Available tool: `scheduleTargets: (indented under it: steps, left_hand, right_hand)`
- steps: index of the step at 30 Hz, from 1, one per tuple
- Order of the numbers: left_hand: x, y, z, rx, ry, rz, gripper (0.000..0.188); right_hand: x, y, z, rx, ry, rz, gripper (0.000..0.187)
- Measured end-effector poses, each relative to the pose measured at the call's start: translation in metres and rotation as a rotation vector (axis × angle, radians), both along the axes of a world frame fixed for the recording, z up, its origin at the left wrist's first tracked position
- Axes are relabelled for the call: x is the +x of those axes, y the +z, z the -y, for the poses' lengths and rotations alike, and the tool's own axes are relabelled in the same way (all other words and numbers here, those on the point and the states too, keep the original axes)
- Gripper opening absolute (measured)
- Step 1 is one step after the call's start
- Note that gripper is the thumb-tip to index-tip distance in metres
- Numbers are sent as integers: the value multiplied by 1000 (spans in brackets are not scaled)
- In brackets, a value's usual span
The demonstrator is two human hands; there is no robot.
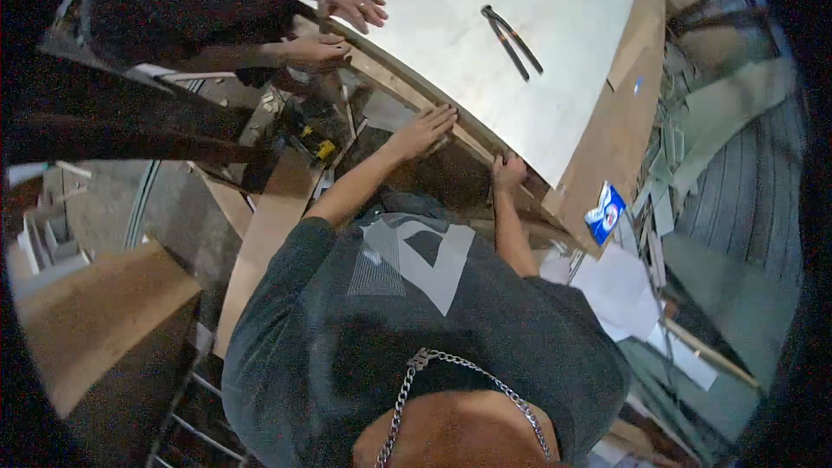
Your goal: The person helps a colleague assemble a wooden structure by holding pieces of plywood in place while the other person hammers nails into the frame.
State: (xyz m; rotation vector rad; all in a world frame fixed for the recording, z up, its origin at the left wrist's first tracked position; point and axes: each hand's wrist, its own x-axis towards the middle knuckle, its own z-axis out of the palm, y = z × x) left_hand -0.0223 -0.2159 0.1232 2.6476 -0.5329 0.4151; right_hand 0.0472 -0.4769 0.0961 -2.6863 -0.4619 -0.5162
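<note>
A long wooden strip (pixel 472 124) runs along the near edge of a white-topped panel (pixel 468 52). My left hand (pixel 425 133) lies on the strip with its fingers stretched over it and the thumb hidden. Farther right, my right hand (pixel 509 172) has its fingers curled round the strip near the panel's corner. A co-worker's two hands are at the strip's far left end: one hand (pixel 354 5) reaches over the panel's edge, the other hand (pixel 314 50) is at the side of the strip. End-cutting pincers (pixel 511 42) with dark handles rest on the white surface.
A blue and white packet (pixel 605 213) lies on the brown board (pixel 602 156) at the panel's right. On the floor at left is a yellow and black power tool (pixel 314 143). Offcuts and white sheets (pixel 611 282) clutter the right side; a brown board (pixel 113 316) stands lower left.
</note>
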Motion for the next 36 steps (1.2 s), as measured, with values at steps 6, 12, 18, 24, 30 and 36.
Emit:
scheduleTargets:
  steps: [6, 12, 18, 24, 30, 36]
  left_hand:
    - [8, 11, 15, 140, 13, -34, 60]
    - [9, 19, 20, 209, 53, -19, 66]
    - [5, 24, 28, 192, 98, -1, 68]
    - [13, 23, 28, 229, 79, 21, 70]
    - [19, 21, 30, 222, 60, 24, 73]
    - [14, 9, 42, 143, 53, 10, 72]
  right_hand:
    - [-8, -6, 3, -166, -128, -48, 24]
    - [-13, -4, 3, -230, -134, -5, 22]
    - [-36, 21, 4, -265, -64, -69, 32]
    - [-44, 35, -3, -247, -20, -73, 51]
    - [-43, 34, -10, -305, -88, -79, 54]
    - [-54, 45, -8, -240, -116, -160, 56]
